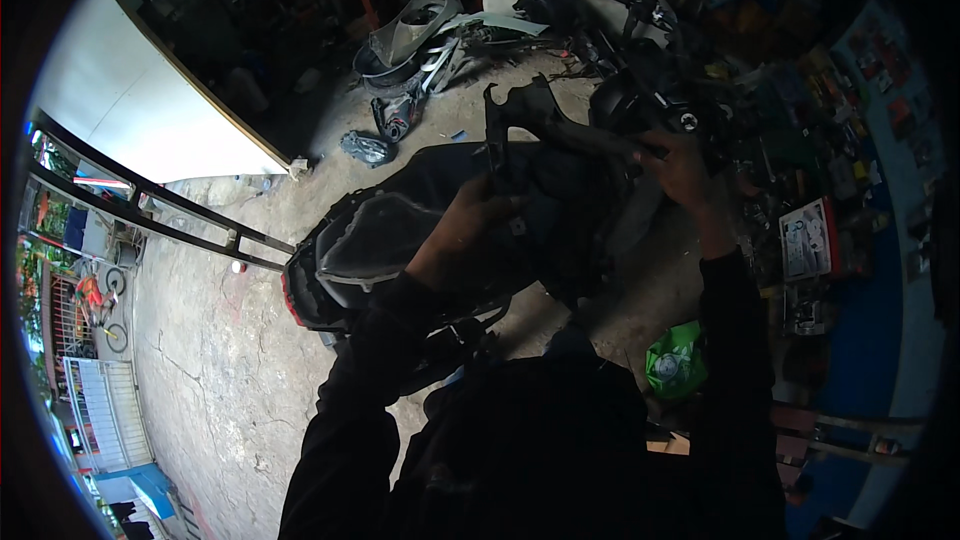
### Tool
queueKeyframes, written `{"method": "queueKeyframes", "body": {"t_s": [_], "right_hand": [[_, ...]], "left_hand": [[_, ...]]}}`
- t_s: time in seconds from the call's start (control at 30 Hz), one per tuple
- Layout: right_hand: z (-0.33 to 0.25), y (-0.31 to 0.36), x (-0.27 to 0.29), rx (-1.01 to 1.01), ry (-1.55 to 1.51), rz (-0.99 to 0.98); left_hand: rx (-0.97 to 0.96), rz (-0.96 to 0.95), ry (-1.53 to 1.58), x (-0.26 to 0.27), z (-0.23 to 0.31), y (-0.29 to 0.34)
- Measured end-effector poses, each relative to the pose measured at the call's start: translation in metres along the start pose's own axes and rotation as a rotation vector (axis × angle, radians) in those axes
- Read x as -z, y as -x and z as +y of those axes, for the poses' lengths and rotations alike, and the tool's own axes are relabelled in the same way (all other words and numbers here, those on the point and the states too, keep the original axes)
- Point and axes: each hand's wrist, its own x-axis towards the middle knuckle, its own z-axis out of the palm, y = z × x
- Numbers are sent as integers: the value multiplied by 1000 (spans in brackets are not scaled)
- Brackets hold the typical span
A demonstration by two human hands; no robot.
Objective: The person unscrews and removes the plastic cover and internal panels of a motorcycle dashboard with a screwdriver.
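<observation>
Both my hands grip a large black plastic scooter body panel point(543, 112), raised over the middle of a partly stripped scooter. My left hand point(468, 225) is closed on its left side, beside the scooter's long dark seat point(385, 230). Higher and to the right, my right hand point(682, 172) has its fingers wrapped round the panel's other end. The scooter's tail, with a red light point(291, 302), points left. Its handlebar area point(688, 122) lies at the right. Deep shadow hides the panel's lower edge and where it meets the frame.
Loose fairing parts point(415, 25) lie on the concrete floor point(225, 370) beyond the scooter, near a plastic-wrapped bundle point(368, 148). A green bag point(677, 360) sits by my right forearm. Shelves of boxed parts point(808, 240) line the right side. A pale board point(130, 90) stands at the left.
</observation>
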Motion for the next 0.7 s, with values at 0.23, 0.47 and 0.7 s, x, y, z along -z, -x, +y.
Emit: {"method": "queueKeyframes", "body": {"t_s": [0.23,0.47,0.7], "right_hand": [[40,28,65,64,-55,47],[83,43,118,134,8,15],[96,57,117,156,-31,-38]], "left_hand": [[-108,95,48,-52,-46,-68],[-138,181,-186,-104,-70,-100],[-162,221,183,-139,-58,-103]]}}
